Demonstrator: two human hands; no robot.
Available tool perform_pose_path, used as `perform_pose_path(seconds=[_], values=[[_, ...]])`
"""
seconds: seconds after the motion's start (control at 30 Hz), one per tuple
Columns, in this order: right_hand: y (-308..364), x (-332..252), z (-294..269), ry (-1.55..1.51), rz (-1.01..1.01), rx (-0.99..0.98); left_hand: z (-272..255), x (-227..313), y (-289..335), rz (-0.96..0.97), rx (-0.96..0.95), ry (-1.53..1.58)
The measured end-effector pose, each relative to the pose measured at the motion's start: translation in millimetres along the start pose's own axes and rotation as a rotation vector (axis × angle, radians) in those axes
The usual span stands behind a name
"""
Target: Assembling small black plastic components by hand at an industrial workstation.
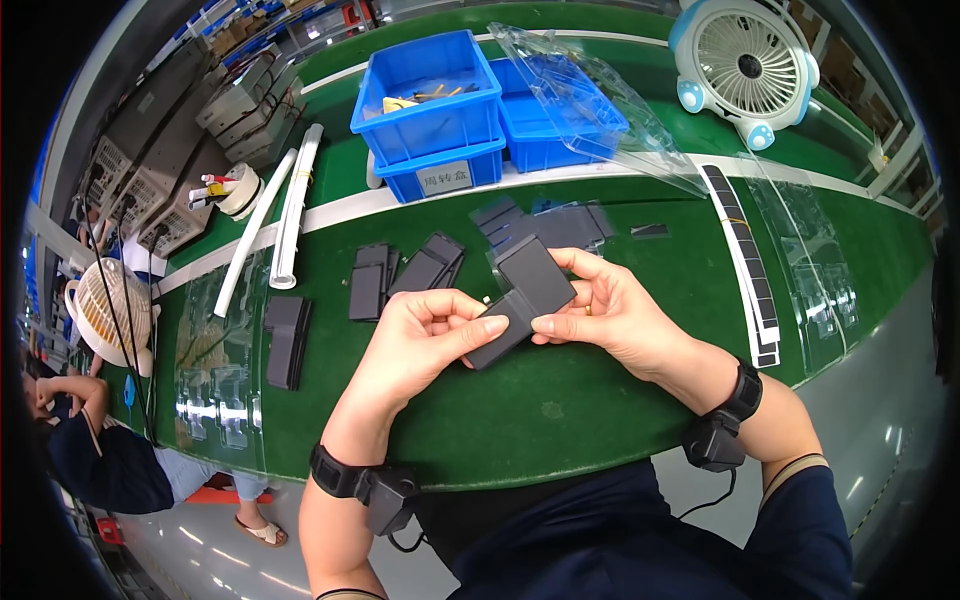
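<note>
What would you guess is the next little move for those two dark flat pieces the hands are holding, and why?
Probably slide the two pieces flush together. The left hand pinches a dark flat piece while the right hand holds a second dark piece overlapping it at an angle, so their edges are not lined up.

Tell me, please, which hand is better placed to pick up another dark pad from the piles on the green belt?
Left hand: the dark pads lie just beyond it.

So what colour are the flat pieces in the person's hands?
Dark grey flat pieces, seen in the head view.
</note>
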State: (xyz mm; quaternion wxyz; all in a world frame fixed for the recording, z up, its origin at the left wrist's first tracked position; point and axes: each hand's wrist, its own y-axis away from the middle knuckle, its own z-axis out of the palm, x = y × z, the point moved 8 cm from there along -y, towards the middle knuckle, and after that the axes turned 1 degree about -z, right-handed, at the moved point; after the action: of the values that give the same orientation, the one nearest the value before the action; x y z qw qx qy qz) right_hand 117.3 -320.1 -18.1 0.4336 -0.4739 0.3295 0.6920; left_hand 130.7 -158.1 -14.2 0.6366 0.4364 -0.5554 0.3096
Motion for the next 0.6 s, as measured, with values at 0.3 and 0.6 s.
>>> perform_pose_path(seconds=[0.3,0.6], values=[[0.8,-19.0,-18.7,0.038,0.032,0.094,12.4,-6.2,-3.3,-0.017,0.008,0.24],[-1.4,-24.4,-27.9,0.043,-0.077,0.072,34.1,-9.0,-2.5,-0.093,-0.155,0.101]])
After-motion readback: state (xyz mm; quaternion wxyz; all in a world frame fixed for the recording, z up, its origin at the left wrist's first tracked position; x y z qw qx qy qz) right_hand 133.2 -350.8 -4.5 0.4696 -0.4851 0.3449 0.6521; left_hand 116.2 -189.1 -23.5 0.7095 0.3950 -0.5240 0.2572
